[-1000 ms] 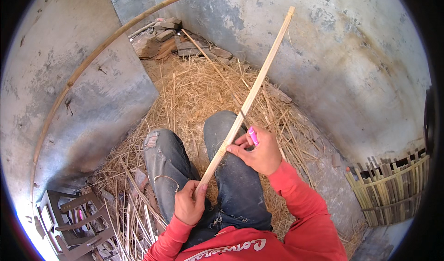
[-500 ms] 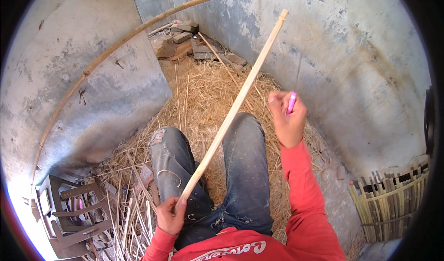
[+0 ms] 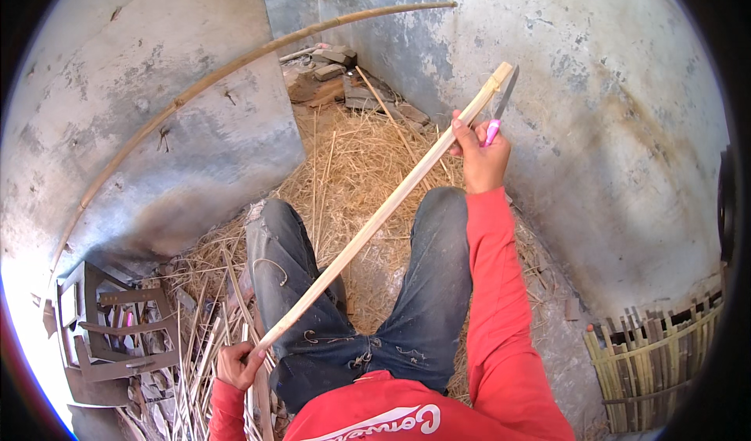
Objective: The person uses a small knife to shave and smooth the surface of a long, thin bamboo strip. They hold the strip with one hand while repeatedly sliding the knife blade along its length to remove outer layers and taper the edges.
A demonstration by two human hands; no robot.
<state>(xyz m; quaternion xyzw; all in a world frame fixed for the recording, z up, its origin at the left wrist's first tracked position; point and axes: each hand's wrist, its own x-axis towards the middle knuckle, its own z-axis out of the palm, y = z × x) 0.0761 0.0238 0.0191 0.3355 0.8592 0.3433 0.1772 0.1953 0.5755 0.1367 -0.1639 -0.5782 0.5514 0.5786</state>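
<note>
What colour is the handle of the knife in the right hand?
Pink. The knife handle shows best in the head view, in the right hand.

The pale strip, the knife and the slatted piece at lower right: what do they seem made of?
Pale strip: bamboo or wood, apparently left bare, judging by its lengthwise lines and matte surface. Knife blade: probably steel, being thin and grey; its pink handle is likely plastic, looking smooth and shiny. Slatted piece: probably unpainted bamboo, given its yellow-green colour.

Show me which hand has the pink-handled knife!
The right hand has the knife beside the wooden strip; the left hand holds only the strip's near end.
</note>
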